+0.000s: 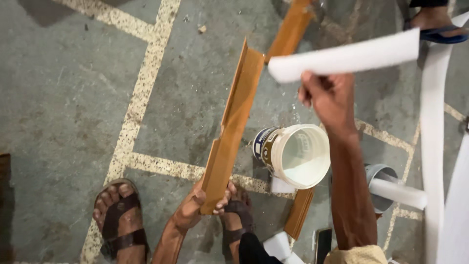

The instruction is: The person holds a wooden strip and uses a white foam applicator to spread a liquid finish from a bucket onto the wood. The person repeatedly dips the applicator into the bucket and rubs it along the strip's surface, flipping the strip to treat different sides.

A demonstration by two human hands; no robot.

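Grey floor lies under us; our left hand grips the angled brown strip's lower end; our right hand clenches a white foam strip above the white bucket.

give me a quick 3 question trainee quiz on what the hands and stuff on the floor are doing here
1. True or false: the left hand grips the lower end of the long brown angled strip.
2. Multiple choice: what does the right hand hold up? A) a paintbrush B) a white foam strip C) a phone
3. Short answer: what stands on the floor between the two forearms, and what is in it?

Key
1. True.
2. B.
3. A white bucket, tipped toward the camera, with white liquid inside.
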